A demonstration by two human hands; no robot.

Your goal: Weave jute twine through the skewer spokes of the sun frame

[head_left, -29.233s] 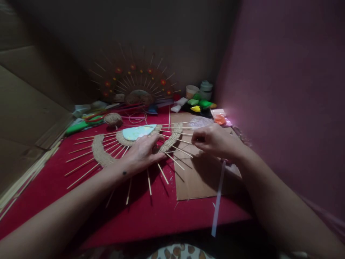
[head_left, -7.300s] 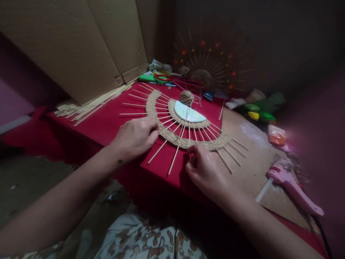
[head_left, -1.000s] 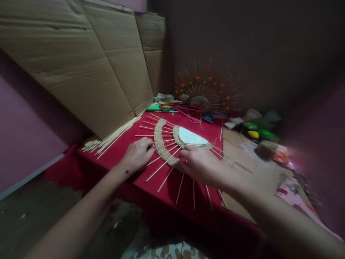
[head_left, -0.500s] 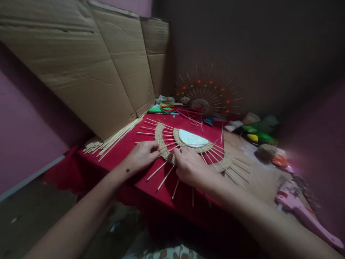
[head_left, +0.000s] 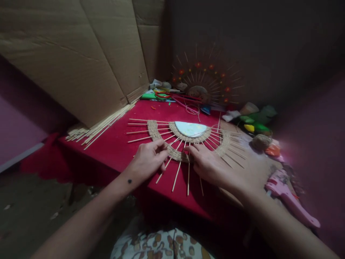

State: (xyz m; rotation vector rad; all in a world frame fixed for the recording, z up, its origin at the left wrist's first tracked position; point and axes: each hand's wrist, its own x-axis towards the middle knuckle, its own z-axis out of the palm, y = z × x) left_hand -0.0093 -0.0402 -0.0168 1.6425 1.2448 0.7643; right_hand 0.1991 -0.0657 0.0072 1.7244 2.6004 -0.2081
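Note:
A half-round weaving of thin sticks and jute twine lies on the red cloth, with an outer woven band (head_left: pixel 152 130) and an inner woven band (head_left: pixel 188 138). A pale blue half-disc (head_left: pixel 191 128) sits at its centre. My left hand (head_left: pixel 151 155) is closed, thumb and fingers pinched at the lower left of the outer band. My right hand (head_left: pixel 208 162) is closed too, its fingertips gripping the band near the bottom middle and covering part of it. Bare stick ends (head_left: pixel 176 178) fan out below the band, between and under both hands.
Loose sticks (head_left: pixel 99 127) lie along the table's left side beside a standing cardboard sheet (head_left: pixel 107 46). A finished sunburst piece (head_left: pixel 199 82) leans at the back. On the right are a twine ball (head_left: pixel 261 142), green packets (head_left: pixel 258 124) and a pink glue gun (head_left: pixel 289 198).
The weaving has turned so its straight side lies more level. My hands are farther apart, the right one having shifted right along the band. The camera view has shifted too.

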